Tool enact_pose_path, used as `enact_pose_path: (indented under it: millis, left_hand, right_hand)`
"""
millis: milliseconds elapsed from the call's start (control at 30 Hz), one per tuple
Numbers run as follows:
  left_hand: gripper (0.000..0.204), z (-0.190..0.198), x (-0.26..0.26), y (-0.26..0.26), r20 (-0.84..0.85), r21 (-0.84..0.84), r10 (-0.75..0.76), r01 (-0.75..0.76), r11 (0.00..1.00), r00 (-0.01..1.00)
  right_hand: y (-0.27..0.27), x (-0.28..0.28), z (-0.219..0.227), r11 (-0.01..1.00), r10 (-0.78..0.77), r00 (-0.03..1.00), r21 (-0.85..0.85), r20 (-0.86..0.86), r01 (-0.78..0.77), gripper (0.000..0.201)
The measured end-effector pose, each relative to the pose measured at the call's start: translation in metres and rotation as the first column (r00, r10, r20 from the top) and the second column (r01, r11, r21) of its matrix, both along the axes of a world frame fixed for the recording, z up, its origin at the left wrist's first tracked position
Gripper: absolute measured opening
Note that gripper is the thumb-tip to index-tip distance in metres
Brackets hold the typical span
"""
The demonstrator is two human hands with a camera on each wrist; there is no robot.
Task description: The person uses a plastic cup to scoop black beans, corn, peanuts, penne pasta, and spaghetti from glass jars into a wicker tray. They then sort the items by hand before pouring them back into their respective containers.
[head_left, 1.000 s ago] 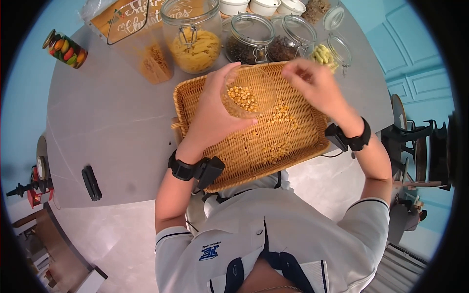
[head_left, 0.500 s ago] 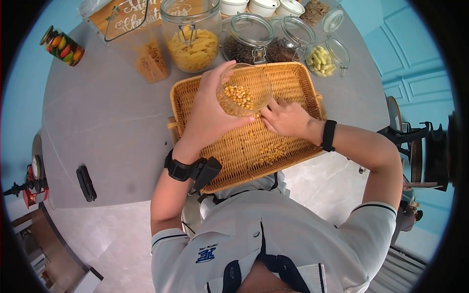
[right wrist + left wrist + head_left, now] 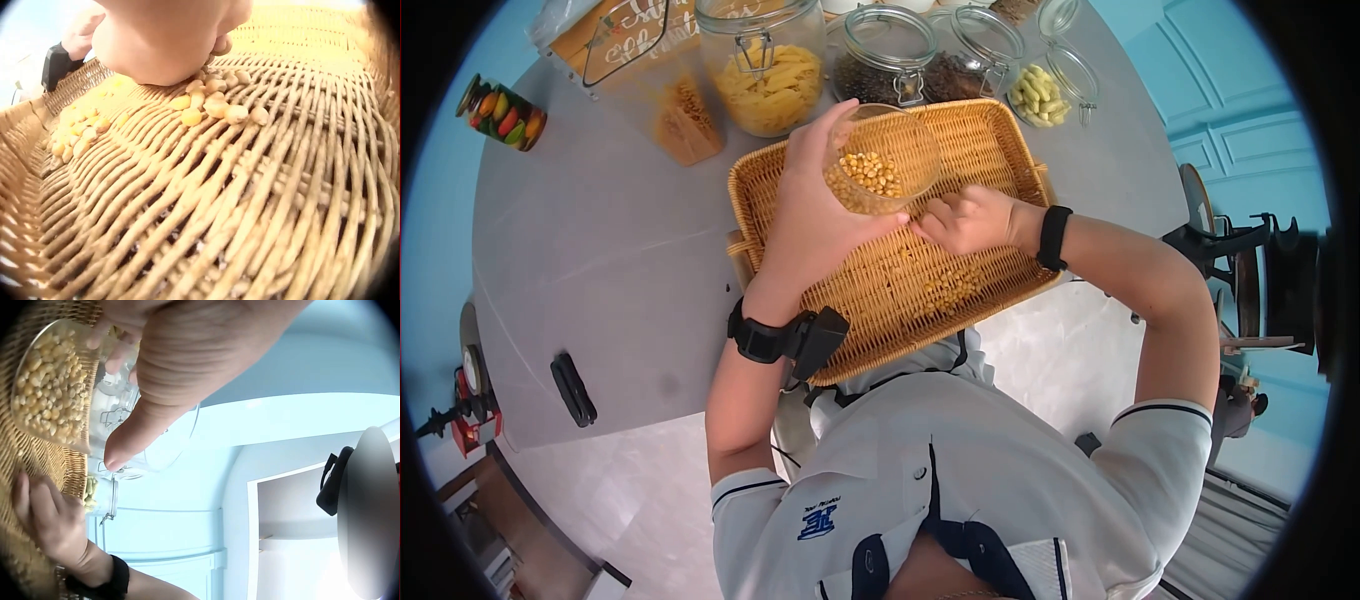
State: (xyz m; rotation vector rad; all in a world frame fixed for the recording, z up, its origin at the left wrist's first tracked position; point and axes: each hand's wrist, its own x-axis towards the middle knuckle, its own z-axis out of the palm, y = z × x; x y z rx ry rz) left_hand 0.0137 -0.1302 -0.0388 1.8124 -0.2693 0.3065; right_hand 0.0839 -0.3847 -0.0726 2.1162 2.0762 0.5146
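Observation:
My left hand [image 3: 815, 205] grips a clear round container [image 3: 917, 150] from its left side, with the thumb along the near side. The container is tilted over the basket and partly filled with yellow corn kernels [image 3: 51, 387]. Inside the wicker basket [image 3: 880, 345], my right hand [image 3: 970, 220] is down at the woven floor just right of the container, fingers curled over a small heap of corn kernels [image 3: 215, 105]. Its fingertips are mostly hidden behind the hand. A second patch of loose kernels [image 3: 952, 290] lies nearer the basket's front edge.
Behind the basket stand a pasta jar [image 3: 770, 85], a jar of dark grains [image 3: 870, 80], another dark-filled jar [image 3: 960, 75] and an open jar of pale green pieces [image 3: 1040, 97]. A clear bin [image 3: 685, 125], a colourful jar [image 3: 503, 115] and a black object [image 3: 574, 388] are leftward.
My right hand has come down from the basket's far right rim to the kernels on its floor, close beside the container. The left hand keeps holding the container.

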Motion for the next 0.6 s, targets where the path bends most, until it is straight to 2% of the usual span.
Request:
enact_pose_path:
  millis: [133, 167, 233, 333, 433, 533, 567, 600]
  left_hand:
    - [0.101, 0.000, 0.001, 0.000, -0.011, 0.013, 0.002, -0.002, 1.000, 1.000]
    - [0.101, 0.000, 0.000, 0.000, -0.014, 0.008, 0.007, -0.007, 1.000, 1.000]
    - [0.101, -0.001, 0.000, 0.000, -0.022, -0.002, 0.007, -0.007, 1.000, 1.000]
    - [0.101, -0.002, 0.001, 0.000, -0.024, -0.013, -0.013, 0.013, 1.000, 1.000]
    - [0.101, 0.001, -0.001, -0.001, -0.027, 0.001, -0.035, 0.035, 0.999, 0.999]
    - [0.100, 0.001, 0.000, 0.000, -0.025, -0.001, -0.043, 0.043, 0.999, 0.999]
    - [0.100, -0.004, 0.001, -0.001, -0.011, -0.019, -0.046, 0.046, 0.999, 0.999]
    - [0.100, -0.007, 0.002, -0.001, 0.006, -0.037, -0.049, 0.050, 0.998, 0.999]
  right_hand:
    - [0.001, 0.009, -0.001, 0.997, -0.065, 0.998, 0.045, -0.011, 0.065, 0.026]
    - [0.001, 0.012, 0.000, 0.967, -0.190, 0.973, 0.148, -0.128, 0.208, 0.027]
    - [0.004, 0.015, 0.007, 0.820, -0.372, 0.842, 0.288, -0.390, 0.495, 0.029]
    - [0.018, 0.011, 0.050, 0.584, -0.400, 0.653, 0.371, -0.643, 0.722, 0.028]
    - [0.046, 0.005, 0.099, 0.579, -0.322, 0.598, 0.347, -0.734, 0.738, 0.025]
    - [0.070, 0.005, 0.118, 0.772, -0.242, 0.811, 0.401, -0.532, 0.494, 0.023]
    - [0.074, 0.012, 0.113, 0.827, -0.155, 0.862, 0.414, -0.482, 0.380, 0.024]
    - [0.079, 0.010, 0.112, 0.844, -0.156, 0.871, 0.395, -0.466, 0.363, 0.024]
